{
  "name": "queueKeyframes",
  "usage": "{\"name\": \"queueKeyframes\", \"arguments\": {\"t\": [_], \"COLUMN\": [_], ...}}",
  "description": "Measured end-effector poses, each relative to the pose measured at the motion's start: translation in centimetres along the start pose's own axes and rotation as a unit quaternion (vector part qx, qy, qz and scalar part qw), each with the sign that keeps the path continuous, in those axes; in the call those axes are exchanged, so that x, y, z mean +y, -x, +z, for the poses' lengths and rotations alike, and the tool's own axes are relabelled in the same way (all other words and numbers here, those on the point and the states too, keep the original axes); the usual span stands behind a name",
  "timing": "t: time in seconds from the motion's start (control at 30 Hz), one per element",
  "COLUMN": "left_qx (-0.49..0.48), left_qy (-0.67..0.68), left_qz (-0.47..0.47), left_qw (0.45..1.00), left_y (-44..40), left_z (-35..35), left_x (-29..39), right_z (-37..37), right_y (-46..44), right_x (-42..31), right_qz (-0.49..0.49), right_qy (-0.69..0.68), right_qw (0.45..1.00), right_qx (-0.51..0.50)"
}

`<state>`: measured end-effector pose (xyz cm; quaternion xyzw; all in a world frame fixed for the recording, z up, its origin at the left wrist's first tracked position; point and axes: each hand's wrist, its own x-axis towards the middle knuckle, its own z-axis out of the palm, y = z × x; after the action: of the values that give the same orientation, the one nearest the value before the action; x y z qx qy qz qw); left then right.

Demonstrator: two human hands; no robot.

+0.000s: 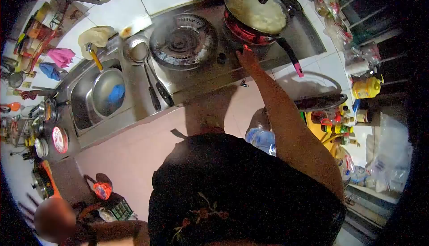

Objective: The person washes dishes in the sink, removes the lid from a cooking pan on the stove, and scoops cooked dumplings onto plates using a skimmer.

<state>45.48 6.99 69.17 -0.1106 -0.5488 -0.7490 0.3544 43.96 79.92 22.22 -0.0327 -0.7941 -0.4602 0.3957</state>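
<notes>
My right hand (249, 59) reaches to the front of the gas stove (199, 78), just below the pan. Its fingers are closed at the spot where the right burner's knob sits; the knob itself is hidden under them. On the right burner stands a deep red frying pan (250, 33) with a black and pink handle (291, 56). A fogged glass lid (250, 9) with a black knob covers it, with pale contents behind the glass. The left burner (183, 40) carries no pot, and its black knob (221, 58) is left of my hand. My left hand is out of view.
A skimmer and a ladle (137, 51) lie left of the stove. The sink (82, 100) holds a metal wok (107, 92) with a blue cloth. Bottles (335, 127) and a yellow pump bottle (366, 87) stand at right. Another person (56, 219) is at lower left.
</notes>
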Motion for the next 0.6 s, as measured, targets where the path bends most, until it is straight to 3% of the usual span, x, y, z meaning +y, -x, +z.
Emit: {"name": "queueKeyframes", "arguments": {"t": [0.1,0.13,0.17,0.23,0.27,0.33,0.6], "left_qx": [0.021,0.032,0.04,0.061,0.08,0.101,0.117], "left_qy": [-0.005,-0.004,-0.001,0.0,-0.004,-0.008,0.024], "left_qz": [-0.015,-0.026,-0.043,-0.068,-0.095,-0.128,-0.2], "left_qw": [1.0,0.999,0.998,0.996,0.992,0.987,0.973], "left_y": [0.5,1.0,1.9,3.9,5.6,7.8,10.4], "left_z": [-0.4,-0.6,-0.7,-0.7,-0.5,-0.2,-2.0], "left_x": [-0.5,-0.9,-1.4,-2.9,-3.9,-4.9,-5.9], "right_z": [1.3,1.8,2.3,2.8,3.0,3.1,2.9], "right_y": [-0.2,0.1,0.5,1.2,1.4,1.7,2.1], "right_x": [-0.6,-1.0,-1.2,-1.5,-1.5,-1.5,-2.4], "right_qz": [-0.015,-0.056,-0.134,-0.294,-0.356,-0.395,-0.445], "right_qy": [0.051,0.136,0.301,0.607,0.673,0.709,0.733], "right_qw": [0.998,0.989,0.942,0.735,0.646,0.582,0.51], "right_qx": [0.014,-0.024,-0.063,-0.068,-0.057,-0.058,-0.069]}}
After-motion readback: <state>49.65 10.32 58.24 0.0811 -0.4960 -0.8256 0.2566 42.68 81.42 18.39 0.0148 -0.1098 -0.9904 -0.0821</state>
